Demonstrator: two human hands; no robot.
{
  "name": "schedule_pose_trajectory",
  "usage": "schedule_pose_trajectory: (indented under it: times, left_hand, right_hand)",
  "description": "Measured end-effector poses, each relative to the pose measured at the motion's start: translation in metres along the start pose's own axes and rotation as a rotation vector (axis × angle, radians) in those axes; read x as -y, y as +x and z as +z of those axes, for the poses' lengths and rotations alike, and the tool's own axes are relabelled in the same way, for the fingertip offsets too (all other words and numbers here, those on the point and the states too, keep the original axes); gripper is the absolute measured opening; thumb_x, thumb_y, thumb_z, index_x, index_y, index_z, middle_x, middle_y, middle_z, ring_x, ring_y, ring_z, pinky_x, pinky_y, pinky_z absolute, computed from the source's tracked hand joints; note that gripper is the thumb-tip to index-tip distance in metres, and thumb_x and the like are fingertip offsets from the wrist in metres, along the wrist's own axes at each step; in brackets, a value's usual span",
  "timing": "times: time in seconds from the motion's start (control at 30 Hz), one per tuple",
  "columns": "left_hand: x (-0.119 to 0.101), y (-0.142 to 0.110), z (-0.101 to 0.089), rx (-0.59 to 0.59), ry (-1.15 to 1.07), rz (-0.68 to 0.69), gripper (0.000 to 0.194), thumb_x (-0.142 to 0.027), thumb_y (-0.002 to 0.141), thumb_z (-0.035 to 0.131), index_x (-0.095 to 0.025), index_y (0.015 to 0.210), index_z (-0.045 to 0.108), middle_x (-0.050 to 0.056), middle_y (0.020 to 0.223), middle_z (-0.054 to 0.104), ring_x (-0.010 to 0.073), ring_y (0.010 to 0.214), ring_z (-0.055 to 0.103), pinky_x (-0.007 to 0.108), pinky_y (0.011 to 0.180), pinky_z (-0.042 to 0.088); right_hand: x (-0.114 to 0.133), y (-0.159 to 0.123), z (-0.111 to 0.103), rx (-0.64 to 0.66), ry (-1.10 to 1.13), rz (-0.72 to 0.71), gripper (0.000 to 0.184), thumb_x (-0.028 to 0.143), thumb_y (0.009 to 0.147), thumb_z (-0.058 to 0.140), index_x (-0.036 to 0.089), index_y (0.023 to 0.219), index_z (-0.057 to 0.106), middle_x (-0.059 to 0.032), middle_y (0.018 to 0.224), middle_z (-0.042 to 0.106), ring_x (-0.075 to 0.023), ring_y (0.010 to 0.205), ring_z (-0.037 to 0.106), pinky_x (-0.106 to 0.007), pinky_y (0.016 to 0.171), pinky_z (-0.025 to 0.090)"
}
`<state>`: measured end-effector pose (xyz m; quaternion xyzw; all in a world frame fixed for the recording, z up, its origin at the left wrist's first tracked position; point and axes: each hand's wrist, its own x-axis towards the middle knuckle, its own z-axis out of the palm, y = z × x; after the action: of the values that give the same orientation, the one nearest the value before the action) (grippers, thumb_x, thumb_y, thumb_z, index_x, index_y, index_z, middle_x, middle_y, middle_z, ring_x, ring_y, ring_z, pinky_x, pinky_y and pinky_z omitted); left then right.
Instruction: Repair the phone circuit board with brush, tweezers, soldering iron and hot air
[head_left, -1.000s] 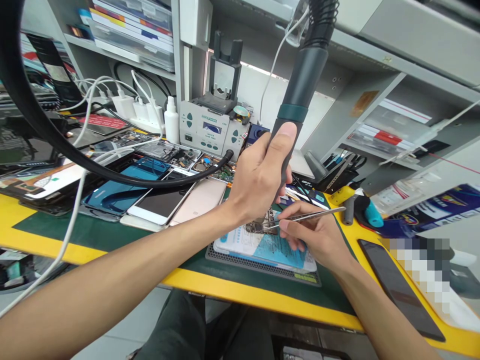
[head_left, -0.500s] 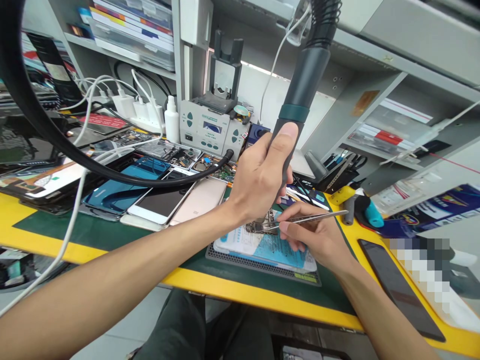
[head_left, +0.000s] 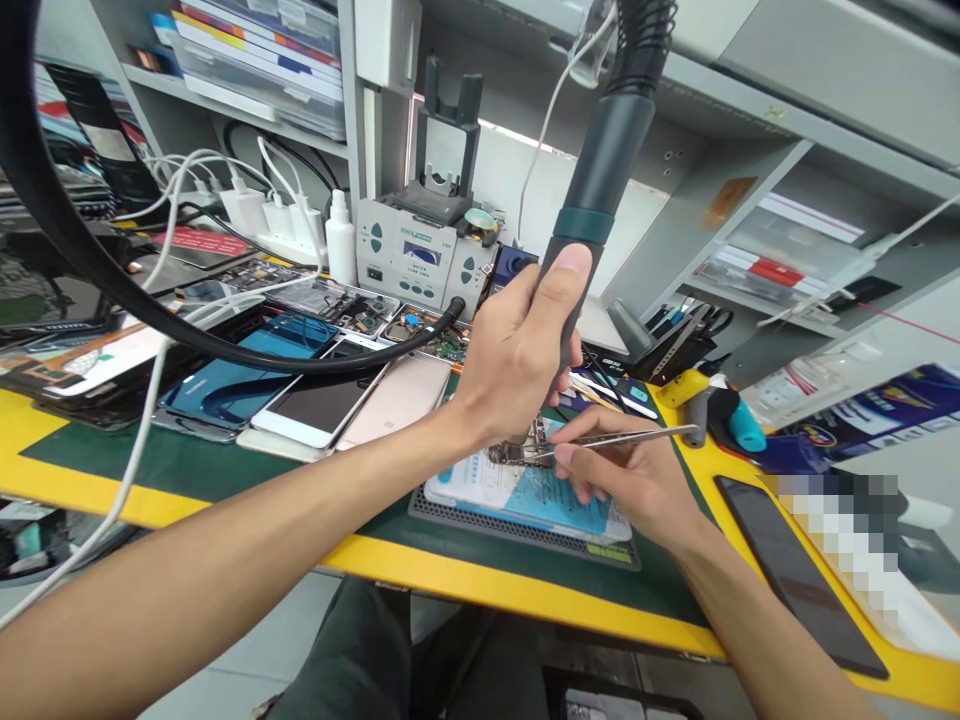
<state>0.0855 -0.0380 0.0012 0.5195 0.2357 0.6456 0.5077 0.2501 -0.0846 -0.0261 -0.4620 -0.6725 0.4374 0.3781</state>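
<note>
My left hand is wrapped round the dark handle of a hot-air gun, held upright with its nozzle end hidden behind my fingers. Its thick black hose loops away to the left. My right hand pinches metal tweezers, whose tips rest on a small circuit board. The board lies on a blue and white sheet over a dark ribbed mat.
Several phones and back covers lie on the green mat to the left. A grey rework station stands behind, with chargers and white cables. A dark phone lies at the right, near a tool holder.
</note>
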Motion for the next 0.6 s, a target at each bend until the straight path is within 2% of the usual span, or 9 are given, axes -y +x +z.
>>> schedule_pose_trajectory:
  times: [0.43,0.6]
  left_hand:
    - [-0.0014,0.0002,-0.0006,0.013,-0.013,0.01,0.052,-0.068,0.097,0.043,-0.02,0.077,0.053,-0.002,0.059,0.054,0.0103,0.042,0.05,0.023,0.039,0.041]
    - [-0.0002,0.0003,-0.0007,0.012,-0.017,0.023,0.057,-0.074,0.093,0.043,-0.02,0.074,0.051,-0.001,0.059,0.053,0.0105,0.042,0.05,0.024,0.038,0.04]
  right_hand:
    - [-0.001,0.0007,-0.0011,-0.002,-0.012,0.002,0.012,0.026,0.088,0.074,0.015,0.085,0.07,-0.0017,0.065,0.067,-0.0087,0.044,0.054,-0.02,0.04,0.038]
    - [-0.0024,0.0008,-0.0018,-0.001,-0.021,0.008,0.013,0.027,0.088,0.074,0.015,0.086,0.071,-0.0021,0.066,0.068,-0.0092,0.045,0.055,-0.02,0.04,0.039]
